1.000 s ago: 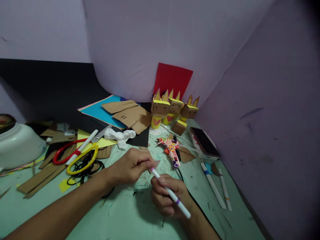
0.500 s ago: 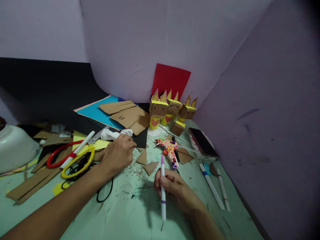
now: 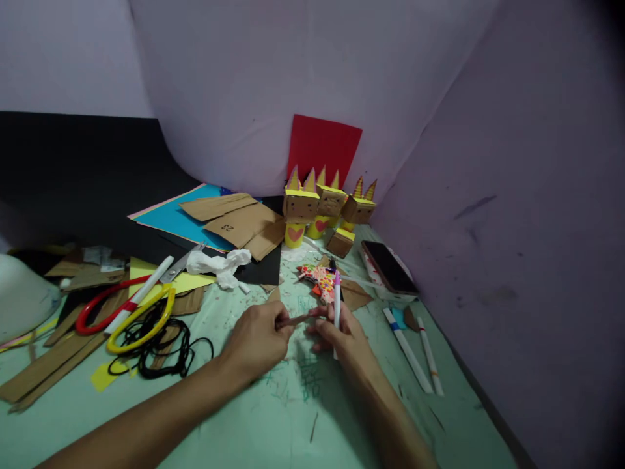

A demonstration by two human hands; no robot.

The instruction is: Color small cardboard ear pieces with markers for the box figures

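Observation:
My left hand pinches a small piece of cardboard, seen nearly edge-on, above the middle of the table. In my right hand is a white felt-tip marker with a pink end pointing up; its fingertips also reach the far end of the cardboard piece. Just beyond the hands lies a patterned, flower-print object. Another cardboard scrap shows partly behind my left hand.
Scissors with red and yellow handles, black cord and crumpled white tissue lie left. Horned cardboard figures stand at the back. A phone and two markers are on the right.
My left hand has moved right and toward me from beside the tissue, and now holds a cardboard piece. The right hand has risen slightly to meet it, keeping the marker. The view has shifted a little.

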